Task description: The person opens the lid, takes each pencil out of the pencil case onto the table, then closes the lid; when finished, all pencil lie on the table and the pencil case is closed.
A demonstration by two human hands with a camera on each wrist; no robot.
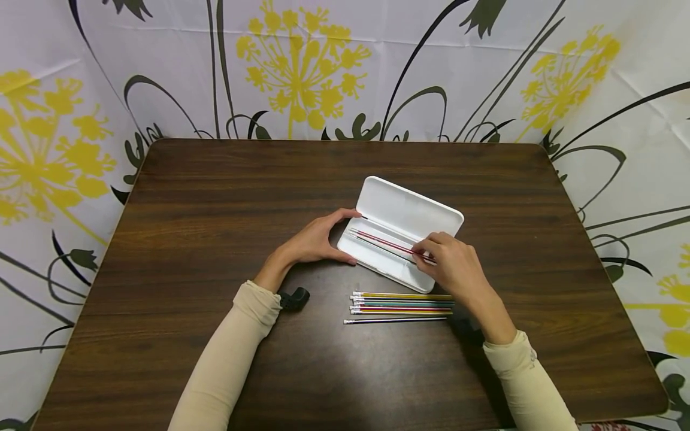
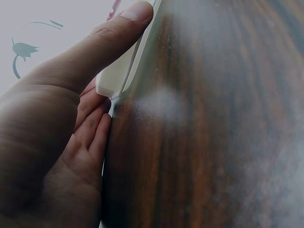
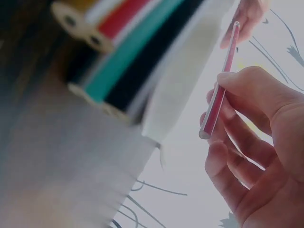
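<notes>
Cream sleeves (image 1: 226, 359) frame the near edge of a dark wooden table (image 1: 205, 197), where a person works at an open white pencil case (image 1: 401, 230) against a backdrop of yellow flowers (image 1: 302, 66). Left hand (image 1: 315, 239) braces the case's left end, thumb (image 2: 102, 45) laid along the rim and fingers (image 2: 92, 130) curled round the corner, as the left wrist view shows. Right hand (image 1: 455, 263) pinches a red pencil (image 1: 388, 242) near its right end between thumb and fingertips (image 3: 247, 85); the pencil lies slanted over the case's tray, alongside another thin pencil already there, and whether it touches the tray floor cannot be told. A row of coloured pencils (image 1: 401, 303) lies on the table just in front of the case, erasers to the left, with a small black object (image 1: 293, 297) by the left wrist. Done well, the step seems to call for keeping the pencil parallel to the tray's long side, lowering it flat beside its neighbour, and holding the case firm so it does not skid or let the lid swing.
</notes>
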